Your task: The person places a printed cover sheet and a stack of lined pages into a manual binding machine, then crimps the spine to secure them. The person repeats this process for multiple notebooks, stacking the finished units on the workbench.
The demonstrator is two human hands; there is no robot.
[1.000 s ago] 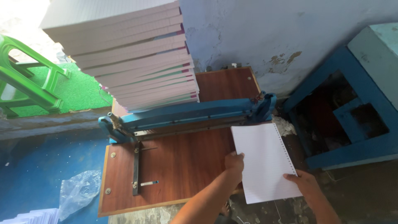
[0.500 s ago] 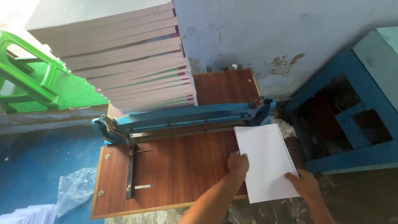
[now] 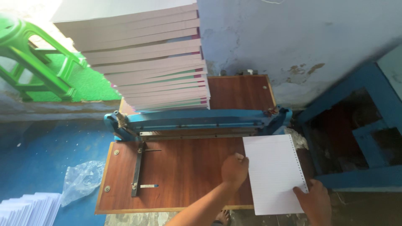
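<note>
I am looking down at my two bare hands steadying a block of lined, hole-punched paper (image 3: 274,172) on the right end of a brown wooden board (image 3: 184,171). My right hand (image 3: 313,201) is pressing on the block's near right corner, fingers flat and together, not wrapped around it. My left hand (image 3: 234,170) is resting against its left edge, fingers curled loosely, apparently keeping the sheets square. The paper's far edge is lying just short of the blue cutter bar (image 3: 197,119) crossing the board. A metal guide rail (image 3: 137,169) is sitting well to the left. Beyond the bar, a tall stack of notebooks (image 3: 146,58) is leaning against the pale blue wall (image 3: 293,37).
</note>
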